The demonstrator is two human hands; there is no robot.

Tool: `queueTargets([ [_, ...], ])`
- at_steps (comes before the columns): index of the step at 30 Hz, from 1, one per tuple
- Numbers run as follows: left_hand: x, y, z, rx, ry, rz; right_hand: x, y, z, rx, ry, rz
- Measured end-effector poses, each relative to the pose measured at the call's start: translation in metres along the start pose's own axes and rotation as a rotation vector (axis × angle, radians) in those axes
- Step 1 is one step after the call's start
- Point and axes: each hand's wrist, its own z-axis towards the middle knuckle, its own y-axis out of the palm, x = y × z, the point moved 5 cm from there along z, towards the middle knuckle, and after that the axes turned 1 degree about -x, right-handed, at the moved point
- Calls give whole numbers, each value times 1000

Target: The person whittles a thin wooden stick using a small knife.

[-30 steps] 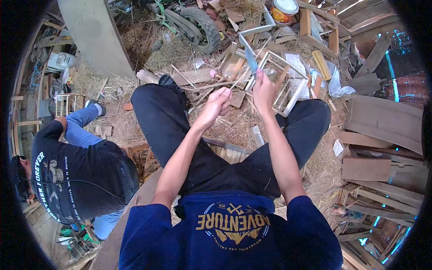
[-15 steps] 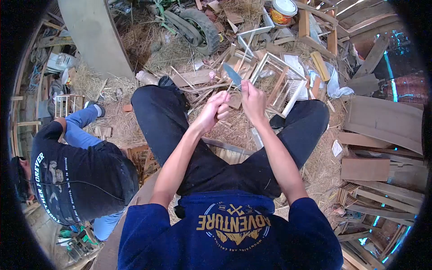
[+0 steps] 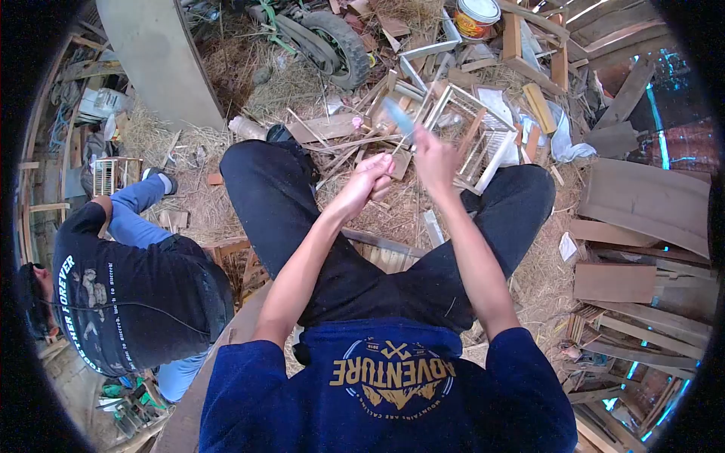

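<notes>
My left hand (image 3: 367, 182) is closed round a thin wooden stick (image 3: 398, 143), whose far part points up and away from me. Just right of it, my right hand (image 3: 436, 156) grips a knife (image 3: 397, 115) with a broad grey blade angled up and left. The right hand and blade are blurred by motion. Whether the blade touches the stick cannot be made out. Beyond my hands lies a white-edged wooden frame with thin bars (image 3: 495, 162), among loose sticks and wood scraps.
At the left a person in a black shirt (image 3: 136, 298) bends near a small slatted cage (image 3: 115, 175). A wheel (image 3: 341, 51) and a paint bucket (image 3: 476, 16) stand at the top. Boards (image 3: 646, 204) pile up on the right; straw covers the ground.
My right hand and the knife went left towards the stick, then moved back to the right and are now blurred. My left hand has shifted slightly right, still round the stick.
</notes>
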Motion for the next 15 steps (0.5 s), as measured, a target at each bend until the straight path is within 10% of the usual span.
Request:
queueTargets([
  [5, 6, -1, 0, -2, 6, 15, 23, 1, 17, -51, 229, 7],
  [10, 2, -4, -2, -2, -2, 24, -11, 8, -12, 12, -138, -66],
  [15, 3, 0, 4, 26, 18, 56, 7, 3, 12, 31, -9, -12],
])
